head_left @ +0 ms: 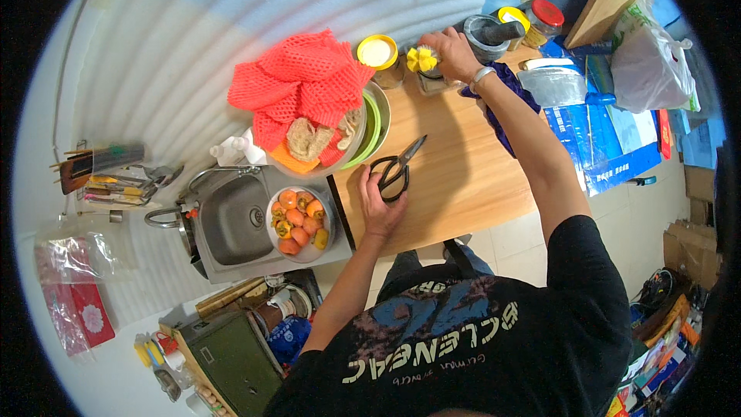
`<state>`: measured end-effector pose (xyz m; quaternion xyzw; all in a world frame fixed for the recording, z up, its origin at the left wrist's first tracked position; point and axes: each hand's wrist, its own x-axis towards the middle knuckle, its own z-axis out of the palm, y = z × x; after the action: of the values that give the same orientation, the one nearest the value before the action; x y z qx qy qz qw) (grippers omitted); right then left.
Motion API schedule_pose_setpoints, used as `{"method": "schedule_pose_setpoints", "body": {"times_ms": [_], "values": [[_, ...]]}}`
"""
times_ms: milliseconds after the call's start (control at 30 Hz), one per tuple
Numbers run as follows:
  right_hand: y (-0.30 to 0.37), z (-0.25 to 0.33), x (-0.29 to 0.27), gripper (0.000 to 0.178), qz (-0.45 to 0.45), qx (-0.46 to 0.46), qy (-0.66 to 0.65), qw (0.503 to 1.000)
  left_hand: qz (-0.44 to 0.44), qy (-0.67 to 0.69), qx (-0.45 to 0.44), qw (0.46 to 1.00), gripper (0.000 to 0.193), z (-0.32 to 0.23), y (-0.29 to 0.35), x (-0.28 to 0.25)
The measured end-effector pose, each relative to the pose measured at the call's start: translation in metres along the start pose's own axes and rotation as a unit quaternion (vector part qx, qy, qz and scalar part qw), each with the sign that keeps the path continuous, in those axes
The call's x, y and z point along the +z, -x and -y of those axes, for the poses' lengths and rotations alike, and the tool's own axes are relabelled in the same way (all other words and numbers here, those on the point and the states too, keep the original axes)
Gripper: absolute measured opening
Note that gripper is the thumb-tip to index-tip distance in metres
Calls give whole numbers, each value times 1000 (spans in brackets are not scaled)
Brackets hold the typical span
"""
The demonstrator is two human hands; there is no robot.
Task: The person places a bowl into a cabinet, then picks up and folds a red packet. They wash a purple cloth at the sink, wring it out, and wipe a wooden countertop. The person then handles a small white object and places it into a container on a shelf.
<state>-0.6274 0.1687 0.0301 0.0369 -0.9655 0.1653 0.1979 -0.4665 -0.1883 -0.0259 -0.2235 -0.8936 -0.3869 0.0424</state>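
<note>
A pair of black-handled scissors (396, 173) lies on the wooden counter with its blades pointing away to the right. My left hand (380, 208) rests at the counter's left end, its fingers closed around one handle loop. At the back of the counter, my right hand (454, 55) reaches forward, wearing a bracelet. Its fingers close at a yellow flower-shaped thing (421, 59), partly hiding it. Just beneath that hand stands a clear container (436, 85), whose contents I cannot make out. A jar with a yellow-rimmed top (377, 52) stands to its left.
A grey stone mortar (485, 45), a red-lidded jar (546, 15) and a dark blue cloth (505, 116) lie to the right. Left are bowls with a red mesh cloth (301, 81), a steel sink (235, 224) and a bowl of persimmons (297, 220). A white plastic bag (652, 66) sits far right.
</note>
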Motion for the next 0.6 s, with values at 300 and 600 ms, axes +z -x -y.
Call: {"method": "schedule_pose_setpoints", "body": {"times_ms": [300, 600], "values": [[16, 35, -93, 32, -172, 224, -615, 736, -6, 35, -9, 999, 71, 4, 1, 2], [156, 83, -54, 46, -25, 373, -568, 734, -9, 13, 12, 1000, 69, 9, 4, 3]]}}
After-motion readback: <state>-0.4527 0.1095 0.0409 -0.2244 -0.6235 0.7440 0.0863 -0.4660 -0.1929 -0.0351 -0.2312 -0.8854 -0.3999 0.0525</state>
